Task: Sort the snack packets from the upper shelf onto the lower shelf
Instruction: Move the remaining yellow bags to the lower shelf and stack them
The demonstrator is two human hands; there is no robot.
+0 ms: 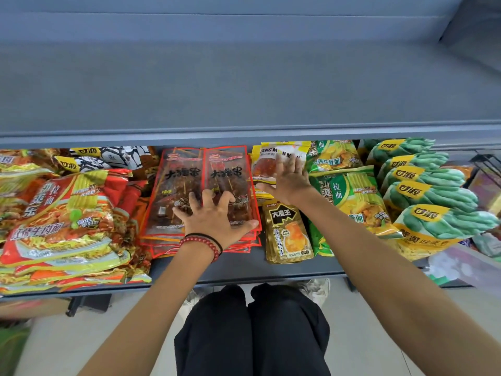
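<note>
Your left hand (214, 215) sits on the skewer packets (184, 185). Fingers are spread, tips pressing the top pair. Grip is open, nothing pinched. A bead bracelet (203, 244) is on that wrist.

The skewer packets are long, clear-fronted and red-edged with black lettering. Two lie side by side on top of a stack, mid lower shelf (244, 270).

Your right hand (291, 180) lies flat on the yellow-and-white packets (271, 164), just right of the skewer stack and toward the back. Fingers are straight, grip open.

Rest of the lower shelf:
- The gold packets (287, 232) are a short stack in front of the yellow-and-white pile, near the front edge.
- The green noodle bags (352, 196) are to the right of those, one lot behind the other.
- The green snack bags (428, 191), far right, have yellow labels and overlap front to back.
- The red noodle bags (67, 218) are piled on the left, with the black-and-white bags (113, 157) behind them.

The upper shelf (244, 77) is the grey slab above. Its front lip covers the back ends of the packets.
</note>
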